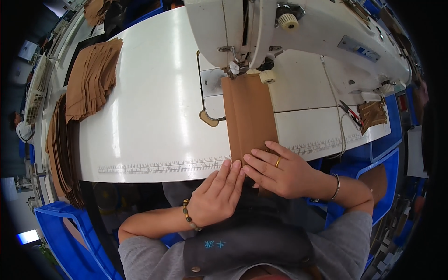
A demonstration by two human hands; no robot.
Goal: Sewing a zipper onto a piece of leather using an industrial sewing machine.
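A brown fabric panel (252, 112) with a fold line along its length lies on the white sewing table (144, 116). Its far end reaches the presser foot (235, 70) of the white sewing machine (322, 32); whether the foot is down on it I cannot tell. My left hand (215, 198) has its fingers stretched out, with the tips at the panel's near left edge. Flat on the near right part of the panel lies my right hand (282, 172), fingers spread. Both hands touch the cloth without grasping it, and their fingertips nearly meet.
Stacked brown fabric pieces (93, 79) lie at the table's left, with more pieces (63, 154) hanging beside its edge. Scissors (351, 115) and a small brown bundle (373, 114) are at the right. Blue bins (74, 233) flank the table. A printed ruler (163, 167) runs along the front.
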